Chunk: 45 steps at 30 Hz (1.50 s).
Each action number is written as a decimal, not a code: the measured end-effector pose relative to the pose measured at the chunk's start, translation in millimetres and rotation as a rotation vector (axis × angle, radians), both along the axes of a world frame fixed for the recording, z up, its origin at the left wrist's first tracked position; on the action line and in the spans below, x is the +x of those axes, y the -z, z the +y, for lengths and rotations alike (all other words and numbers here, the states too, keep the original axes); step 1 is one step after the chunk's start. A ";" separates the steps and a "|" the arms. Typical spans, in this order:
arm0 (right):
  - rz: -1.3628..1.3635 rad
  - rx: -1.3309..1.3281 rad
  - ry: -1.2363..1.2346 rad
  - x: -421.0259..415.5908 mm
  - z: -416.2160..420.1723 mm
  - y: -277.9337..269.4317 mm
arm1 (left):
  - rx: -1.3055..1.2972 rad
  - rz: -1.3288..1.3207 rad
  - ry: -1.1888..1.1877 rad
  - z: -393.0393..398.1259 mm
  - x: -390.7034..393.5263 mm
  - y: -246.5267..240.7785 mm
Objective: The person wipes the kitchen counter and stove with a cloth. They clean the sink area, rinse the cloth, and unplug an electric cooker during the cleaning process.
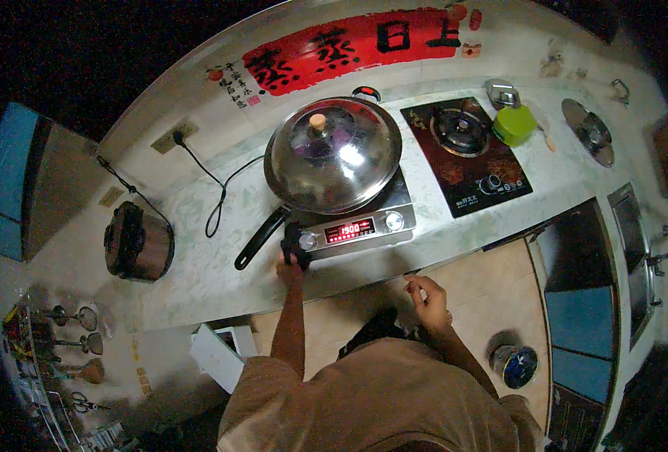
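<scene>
My left hand [290, 269] is at the counter's front edge, its fingers on a small black object [294, 240] whose kind is hard to make out. That object lies against the left front corner of an induction cooker [348, 231] with a lit red display and two knobs. A wok's black handle [263, 237] points towards me, just left of the hand. On the cooker sits the wok, covered by a domed steel lid [334, 164] with a glass centre and a wooden knob [317, 121]. My right hand [429, 300] hovers before the counter edge, loosely curled, with nothing visible in it.
Right of the cooker are a glass-topped gas hob [464, 158], a green container [513, 125] and another pan lid [589, 133]. A dark pot-like appliance [139, 242] stands left, near a power cord [215, 209]. Below are a stool-like object [519, 366] and a white box [221, 353].
</scene>
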State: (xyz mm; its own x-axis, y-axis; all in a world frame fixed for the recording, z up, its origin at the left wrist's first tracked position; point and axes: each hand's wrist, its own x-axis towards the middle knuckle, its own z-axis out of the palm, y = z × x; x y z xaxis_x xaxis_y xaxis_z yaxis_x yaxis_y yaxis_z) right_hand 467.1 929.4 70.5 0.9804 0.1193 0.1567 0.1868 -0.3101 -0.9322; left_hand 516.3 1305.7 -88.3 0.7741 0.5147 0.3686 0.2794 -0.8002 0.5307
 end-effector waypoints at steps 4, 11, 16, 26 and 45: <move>0.004 -0.044 -0.037 2.0 14.9 -8.6 | 0.393 -0.356 -0.041 26.0 -29.3 111.4; 0.028 -0.112 -0.063 5.4 18.5 -18.5 | -0.599 -0.355 0.308 120.8 72.3 96.0; 0.037 -0.114 -0.011 -0.6 19.8 -10.9 | 0.111 0.383 0.366 58.0 126.7 42.5; 0.007 -0.129 0.021 -7.7 25.0 -1.3 | -0.376 0.422 0.133 75.9 79.8 31.7; 0.061 -0.073 -0.111 -15.7 46.5 -6.2 | -0.470 0.042 0.153 46.1 -18.4 39.1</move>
